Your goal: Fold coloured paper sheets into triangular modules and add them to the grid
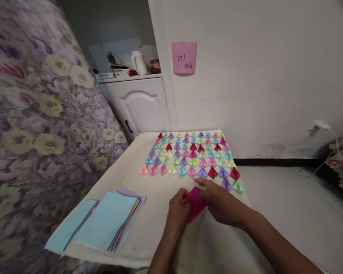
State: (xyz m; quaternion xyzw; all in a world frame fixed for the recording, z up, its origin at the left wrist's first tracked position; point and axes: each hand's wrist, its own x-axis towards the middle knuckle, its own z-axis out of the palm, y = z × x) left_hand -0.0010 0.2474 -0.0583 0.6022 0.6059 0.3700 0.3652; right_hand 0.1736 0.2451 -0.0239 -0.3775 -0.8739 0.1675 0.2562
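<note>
A magenta sheet of folding paper (196,205), partly folded, is held between both hands just above the near part of the table. My left hand (178,208) pinches its left edge, with the fingers curled. My right hand (219,199) grips the upper right side, thumb and fingers closed on it. Beyond the hands stand rows of small folded paper pieces (193,161) in many colours. The nearest row, with a green folded piece (238,186) at its right end, is partly hidden behind my right hand.
Stacks of coloured paper, a larger one (108,219) and a smaller one (74,222), lie at the left of the cloth-covered table (125,171). A floral curtain (45,125) hangs along the left. Behind are a white cabinet (140,102) and a wall with a pink note (184,57).
</note>
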